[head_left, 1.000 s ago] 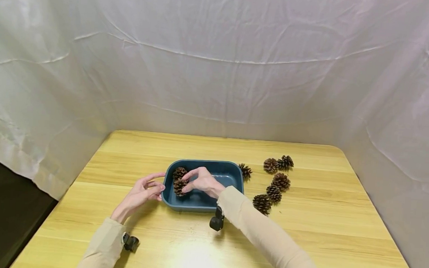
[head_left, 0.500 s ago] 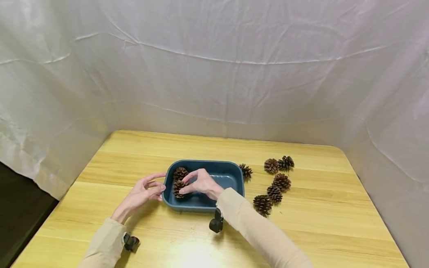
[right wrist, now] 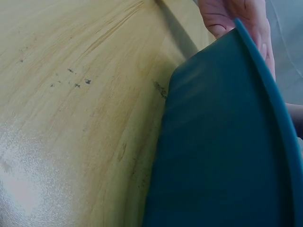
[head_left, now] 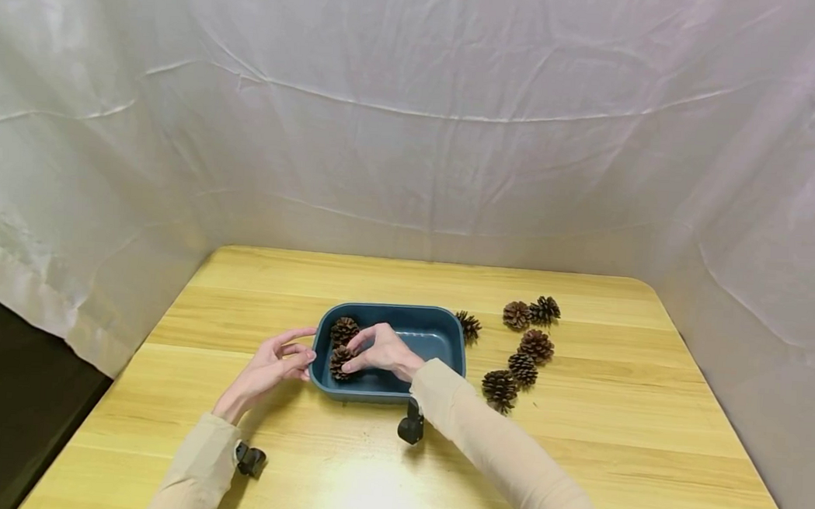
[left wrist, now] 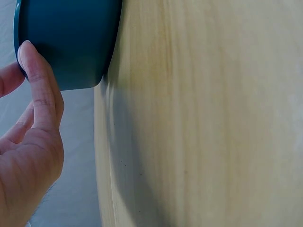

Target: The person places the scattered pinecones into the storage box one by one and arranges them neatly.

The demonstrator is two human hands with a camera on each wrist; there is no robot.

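From the head camera, the person's right hand [head_left: 382, 352] reached into the dark blue tray [head_left: 438, 326], its fingertips pinched on a pine cone [head_left: 339, 362] lying at the tray's left end, just in front of a second cone [head_left: 343, 330] already inside. The left hand [head_left: 271, 364] rested with loose, straight fingers against the tray's left wall. Six more loose cones [head_left: 524, 347] lay on the wooden table [head_left: 579, 421] to the right of the tray, one of them just beside its far right corner.

The left wrist camera showed the left hand's fingers [left wrist: 40, 82] straight and touching the tray's outer wall [left wrist: 71, 38], gripping nothing.

The right wrist camera showed only the tray's side [right wrist: 222, 151], the table with a few dark crumbs, and the left hand's fingers beyond the rim; the right hand itself was out of its sight.

I would judge the cone light, stiff and prickly, with brittle scales that shed bits. It is best taken gently across its middle, fingertips seated between the scales.
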